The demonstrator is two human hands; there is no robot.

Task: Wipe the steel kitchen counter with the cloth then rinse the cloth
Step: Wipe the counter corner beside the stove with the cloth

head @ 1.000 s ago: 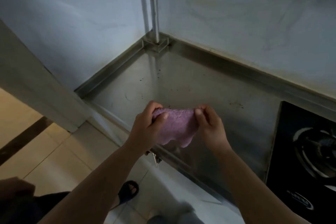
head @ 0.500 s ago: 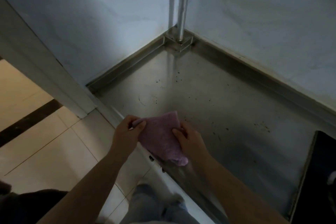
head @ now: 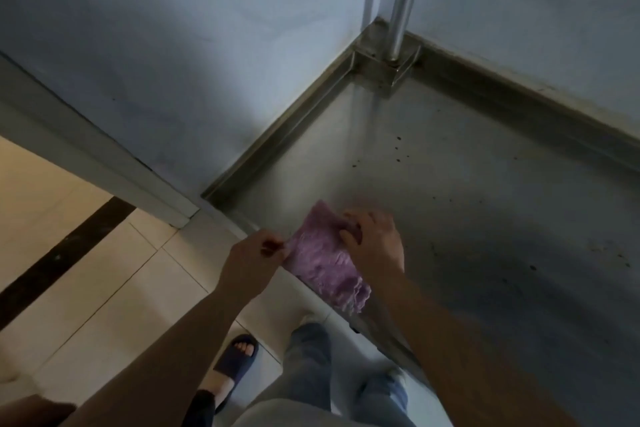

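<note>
No readable text, label, brand, number or sign anywhere.

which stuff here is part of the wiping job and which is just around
Job: purple cloth, steel counter, left hand pinching the cloth's edge, right hand pressing on it.
Just around: steel pole, tiled floor, dark slipper.
</note>
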